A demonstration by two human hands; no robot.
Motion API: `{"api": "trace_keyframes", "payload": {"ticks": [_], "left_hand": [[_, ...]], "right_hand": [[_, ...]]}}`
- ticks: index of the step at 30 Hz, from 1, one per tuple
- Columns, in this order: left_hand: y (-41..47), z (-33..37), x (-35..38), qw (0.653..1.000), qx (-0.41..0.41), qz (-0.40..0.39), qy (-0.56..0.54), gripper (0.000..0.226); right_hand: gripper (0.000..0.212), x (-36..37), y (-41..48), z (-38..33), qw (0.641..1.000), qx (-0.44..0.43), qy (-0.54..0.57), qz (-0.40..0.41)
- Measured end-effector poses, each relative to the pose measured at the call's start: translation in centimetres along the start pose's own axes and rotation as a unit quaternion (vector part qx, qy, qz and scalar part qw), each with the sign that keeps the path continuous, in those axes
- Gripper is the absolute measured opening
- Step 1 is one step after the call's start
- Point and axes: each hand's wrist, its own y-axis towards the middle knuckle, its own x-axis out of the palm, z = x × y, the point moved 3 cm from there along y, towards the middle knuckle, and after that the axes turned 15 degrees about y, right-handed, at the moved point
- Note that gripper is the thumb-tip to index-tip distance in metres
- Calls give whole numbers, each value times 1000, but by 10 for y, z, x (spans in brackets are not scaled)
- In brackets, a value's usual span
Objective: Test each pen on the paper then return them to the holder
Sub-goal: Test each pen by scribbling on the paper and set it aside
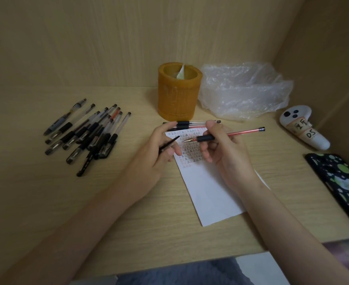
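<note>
The right hand (221,149) held the red pen (241,133) level just above the paper (208,192), its fingers curled round the dark grip and the bare nib pointing left. The left hand (159,149) pinched a thin black piece, seemingly the black cap (169,144), between thumb and fingers, its tip aimed at the nib.

The paper lay on the table (128,202), and rows of small marks filled its upper part. 2 pens (192,122) lay along its top edge, just in front of the orange holder (178,93). A pile of pens (87,132) sat well apart on the left.

The likeliest slips:
1. The wet nib might brush a finger or smear marks if the cap met it off-line.
2. Tested and untested pens might get mixed, since none appeared to stand in the holder yet.
</note>
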Motion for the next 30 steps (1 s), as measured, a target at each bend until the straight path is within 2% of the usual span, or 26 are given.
{"api": "trace_keyframes", "payload": {"ticks": [8,12,15,18,20,22,26,30], "left_hand": [[1,2,2,999,30,-3,-28,56],[0,5,2,999,29,-5,-40,57],[-1,9,2,999,28,-9,-41,60],[-1,10,1,999,30,-12,-25,63],[-1,9,-1,999,9,4,-44,59],[0,6,-5,997,-27,43,-65,48],[1,0,-14,993,-54,99,-23,22],[0,1,-14,992,-62,107,-14,20]], "right_hand": [[38,3,-4,-3,999,-8,-15,28],[30,3,-4,-3,999,-1,-33,33],[31,5,-5,-1,998,5,-66,16],[26,9,-6,4,995,13,-86,-38],[19,9,-5,5,995,21,-64,-69],[22,7,-4,6,995,32,-37,-84],[23,6,-2,7,995,42,-35,-83],[18,8,0,7,994,45,-62,-71]]}}
